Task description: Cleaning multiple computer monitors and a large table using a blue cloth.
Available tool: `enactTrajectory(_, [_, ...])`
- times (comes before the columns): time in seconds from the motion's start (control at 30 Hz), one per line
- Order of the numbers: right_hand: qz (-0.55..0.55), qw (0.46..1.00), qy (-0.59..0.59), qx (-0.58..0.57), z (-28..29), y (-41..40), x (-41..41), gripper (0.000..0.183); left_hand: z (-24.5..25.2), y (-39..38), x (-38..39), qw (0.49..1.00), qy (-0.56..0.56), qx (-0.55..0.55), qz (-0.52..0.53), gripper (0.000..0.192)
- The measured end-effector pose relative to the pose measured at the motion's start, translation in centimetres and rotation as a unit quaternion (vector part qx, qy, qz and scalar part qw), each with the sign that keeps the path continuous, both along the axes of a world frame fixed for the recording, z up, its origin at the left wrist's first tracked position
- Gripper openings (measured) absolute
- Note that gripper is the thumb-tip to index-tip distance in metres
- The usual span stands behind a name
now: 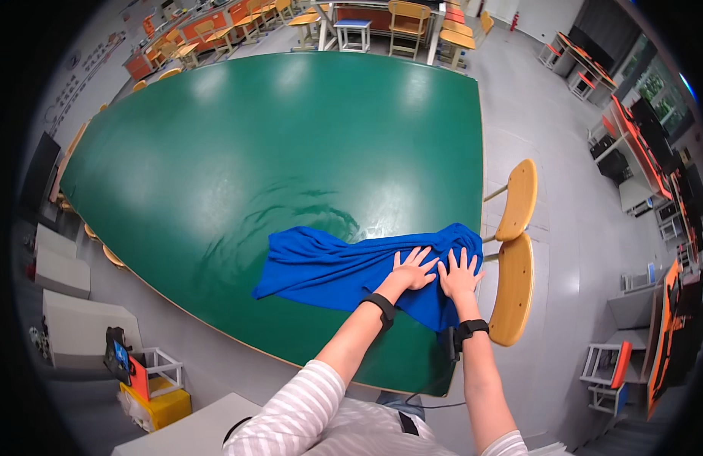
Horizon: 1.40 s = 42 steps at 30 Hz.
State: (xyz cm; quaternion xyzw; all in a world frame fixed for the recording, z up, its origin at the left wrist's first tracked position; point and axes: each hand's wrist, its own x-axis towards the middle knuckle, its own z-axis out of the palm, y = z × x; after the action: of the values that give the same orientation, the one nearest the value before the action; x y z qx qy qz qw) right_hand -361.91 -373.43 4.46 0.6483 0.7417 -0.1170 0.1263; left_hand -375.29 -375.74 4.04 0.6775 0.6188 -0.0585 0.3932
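A crumpled blue cloth (328,268) lies spread along the right side of a green tabletop (175,131). My left hand (411,271) rests palm down on it with the fingers spread. Just to its right, my right hand (460,276) presses flat on the bunched end of the cloth, fingers also apart, close to the table's right edge. Neither hand grips the fabric. Folds run lengthwise from the hands to the cloth's left end. Curved wet-looking streaks (306,208) mark the tabletop beyond the cloth.
Two wooden chair backs (514,285) stand against the table's right edge. A small black device (449,345) hangs near my right wrist, with a cable below. At lower left are an orange-topped stool (139,379) and a yellow box (172,407). Desks with monitors (651,122) line the right.
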Motion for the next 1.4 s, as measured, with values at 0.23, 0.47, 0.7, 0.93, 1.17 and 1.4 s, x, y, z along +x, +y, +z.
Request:
enactTrajectory(0.23, [0.083,0.996,0.022,0.012,-0.5,5.0,-3.7,0.061,-0.1,1.2,-2.8,0.994,0.008,0.055,0.095,0.055])
enactTrajectory(0.47, [0.182,0.983,-0.003,0.039,-0.8,2.0,-8.9,0.061,-0.4,-3.2,-9.0,0.974,0.032,0.047,0.217,0.055])
enactTrajectory(0.7, [0.241,0.968,0.019,0.062,-1.7,-3.5,-11.4,0.059,-0.1,-7.3,-11.4,0.968,0.023,0.000,0.251,0.054])
enactTrajectory(0.93, [0.220,0.973,0.049,0.054,-1.9,-9.7,-11.4,0.057,0.4,-10.3,-11.9,0.982,0.004,-0.068,0.177,0.055])
enactTrajectory(1.17, [0.164,0.986,0.029,0.029,-1.6,-15.2,-11.8,0.061,-0.5,-13.9,-11.9,0.993,0.014,-0.063,0.094,0.062])
enactTrajectory(1.4, [0.159,0.987,0.033,0.005,-0.8,-16.3,-11.8,0.063,-0.5,-15.4,-13.0,0.996,0.015,-0.070,0.049,0.063])
